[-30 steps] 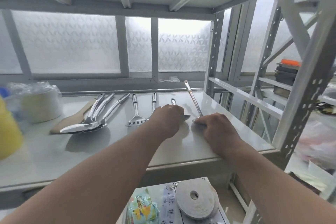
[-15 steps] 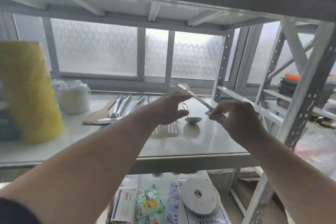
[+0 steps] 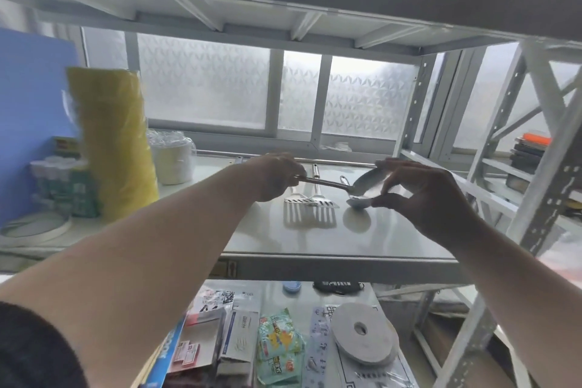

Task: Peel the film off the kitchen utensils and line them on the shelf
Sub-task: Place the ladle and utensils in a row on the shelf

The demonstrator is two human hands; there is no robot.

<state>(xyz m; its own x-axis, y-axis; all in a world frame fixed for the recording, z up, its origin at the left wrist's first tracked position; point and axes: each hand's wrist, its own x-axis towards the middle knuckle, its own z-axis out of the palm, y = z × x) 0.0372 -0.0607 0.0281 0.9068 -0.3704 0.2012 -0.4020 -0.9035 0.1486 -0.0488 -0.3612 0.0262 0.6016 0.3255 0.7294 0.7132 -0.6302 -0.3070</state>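
Note:
My left hand (image 3: 277, 178) is closed around the handle of a long steel spoon (image 3: 367, 181), which is held level just above the white shelf (image 3: 315, 242). My right hand (image 3: 422, 198) pinches the spoon's bowl between fingers and thumb. Whether film is on it, I cannot tell. Below the held spoon, two slotted spatulas (image 3: 297, 199) (image 3: 327, 203) and a small ladle (image 3: 357, 201) lie side by side on the shelf, handles pointing to the window. Other utensils further left are hidden behind my left arm.
A yellow roll (image 3: 113, 148), wrapped white bowls (image 3: 171, 161), small bottles (image 3: 59, 186) and a blue board (image 3: 31, 104) fill the shelf's left. The rack's upright (image 3: 551, 186) stands at right, another shelf close overhead. Packets and a tape roll (image 3: 362, 335) lie on the lower shelf.
The long spoon has come up off the shelf. My left hand moved from the shelf onto its handle and my right now pinches the bowl. The view has pulled back.

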